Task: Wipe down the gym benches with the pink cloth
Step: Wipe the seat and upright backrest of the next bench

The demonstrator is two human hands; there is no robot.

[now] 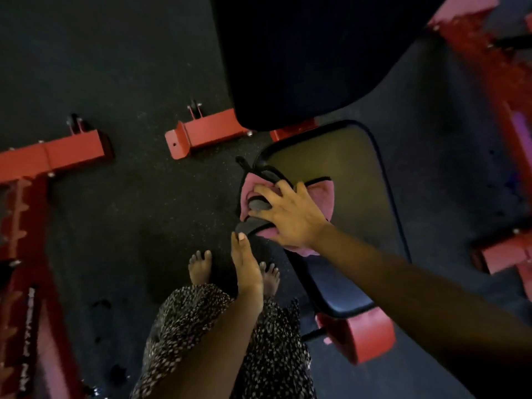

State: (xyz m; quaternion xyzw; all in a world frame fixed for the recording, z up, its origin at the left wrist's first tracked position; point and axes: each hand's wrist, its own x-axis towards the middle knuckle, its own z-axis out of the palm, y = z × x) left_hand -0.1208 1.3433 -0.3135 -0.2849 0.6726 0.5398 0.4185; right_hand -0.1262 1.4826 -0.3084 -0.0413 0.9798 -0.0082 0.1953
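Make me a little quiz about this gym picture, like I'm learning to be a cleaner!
1. True or false: the pink cloth lies on the floor.
2. Which hand presses on the cloth? A) left B) right
3. Fill in the gap: the person's feet are ____, with no shoes.

Key
1. False. It lies on the bench's seat pad, near the edge.
2. B. The right hand is spread over it, and the left hand holds nothing.
3. Bare.
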